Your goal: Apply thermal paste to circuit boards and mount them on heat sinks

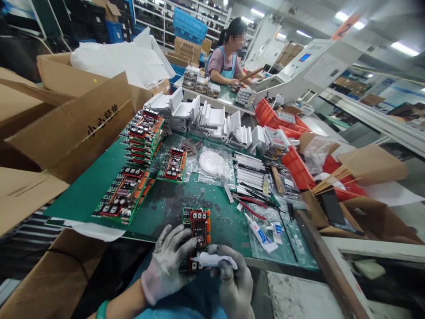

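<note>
A circuit board with orange terminal strips and white square parts lies at the front edge of the green table, its near end in front of me. My left hand, in a grey-white glove, grips the board's left side with fingers reaching over it; its underside grip is hidden. Between the thumb and fingers of my gloved right hand is a small white squeeze tube. The nozzle points left, over the lower part of the board; whether it touches cannot be made out.
Stacked boards and single boards stand left. Aluminium heat sinks line the back. A white round lid, red-handled pliers, and another tube lie right. Cardboard boxes flank the table; a co-worker sits beyond.
</note>
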